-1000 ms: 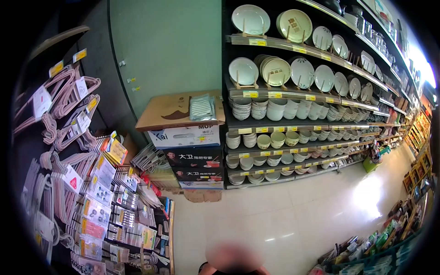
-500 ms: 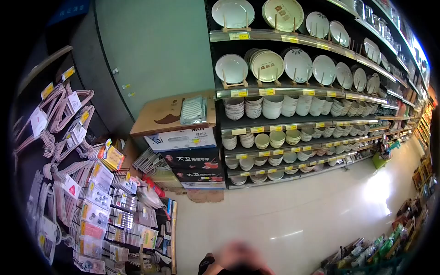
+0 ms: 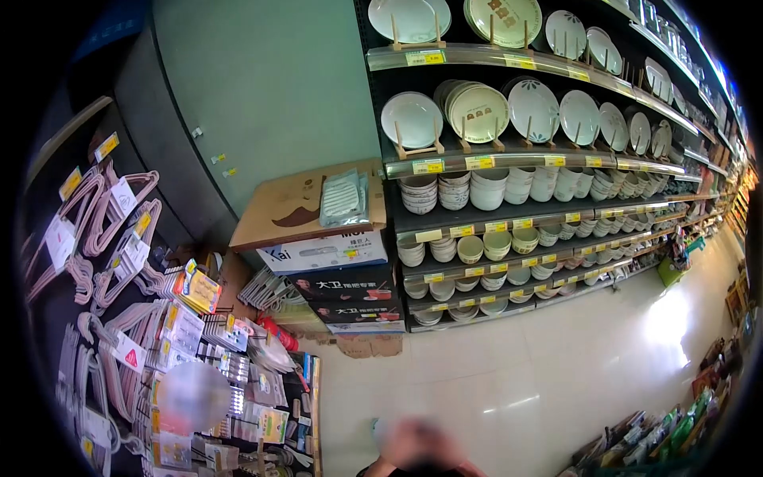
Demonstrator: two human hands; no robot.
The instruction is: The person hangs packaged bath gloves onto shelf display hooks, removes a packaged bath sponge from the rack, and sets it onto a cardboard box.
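Observation:
At the bottom edge of the head view, a blurred skin-coloured shape shows where my left hand (image 3: 391,459) and my right hand (image 3: 467,468) seem to come together close to my body. Blur covers the fingers, so whether they hold anything is hidden. A small pale-blue patch (image 3: 377,429) shows at the left of the blur; its kind cannot be made out. Neither hand touches the shelves. Nearest on the left is a rack of packaged small goods (image 3: 270,425), with pink hangers (image 3: 119,207) hanging above it.
Shelves of plates (image 3: 477,113) and bowls (image 3: 488,188) run along the back to the right. Stacked cartons (image 3: 326,256) carry a plastic-wrapped pack (image 3: 345,199) on top. More packaged goods (image 3: 636,437) stand at lower right. A round blur covers part of the left rack. Tiled floor (image 3: 445,374) lies between.
The view has shifted, so the shelves and cartons sit slightly lower and further right. The pale-blue patch now shows beside the blur, where a dark shape was lower left before.

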